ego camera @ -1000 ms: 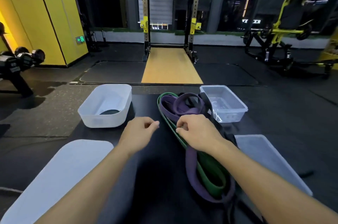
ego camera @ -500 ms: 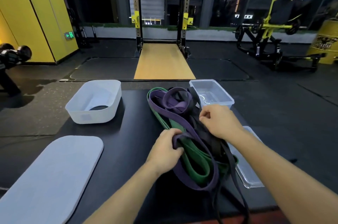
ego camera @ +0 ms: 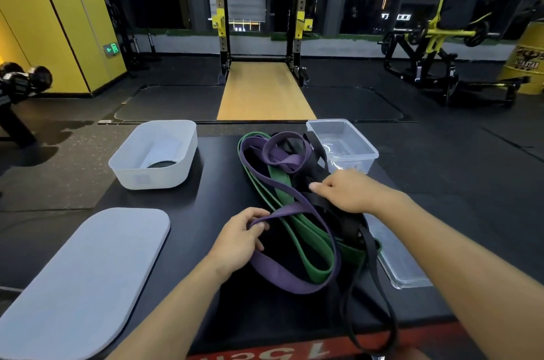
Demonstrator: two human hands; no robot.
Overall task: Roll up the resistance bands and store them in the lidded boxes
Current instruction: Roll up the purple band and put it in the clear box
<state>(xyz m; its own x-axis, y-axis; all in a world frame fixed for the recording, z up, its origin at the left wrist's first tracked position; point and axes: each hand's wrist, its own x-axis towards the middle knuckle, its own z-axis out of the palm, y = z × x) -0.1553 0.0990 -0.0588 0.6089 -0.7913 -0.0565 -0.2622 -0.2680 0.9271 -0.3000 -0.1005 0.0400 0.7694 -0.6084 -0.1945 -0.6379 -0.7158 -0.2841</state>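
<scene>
From the head camera, my left grip [ego camera: 241,239] is clenched on the purple band [ego camera: 294,286]. The thumb and fingers pinch one fold of it just above the counter [ego camera: 206,315]. My right grip [ego camera: 347,192] lies further away on the pile, with its fingers curled into the black band [ego camera: 371,256], grasping it.

The bands are in one loose tangle in the middle of the counter. The green band [ego camera: 318,271] lies inside the purple loop, and a black loop hangs over the near edge.

The white box [ego camera: 153,180] stands open at the far left, well apart from the pile, and something dark and round lies on its bottom. The clear box [ego camera: 368,153] stands open at the far right, touching the tangle.

The grey lid [ego camera: 88,271] lies flat at the near left. The clear lid [ego camera: 403,271] lies at the right, partly under the bands.
</scene>
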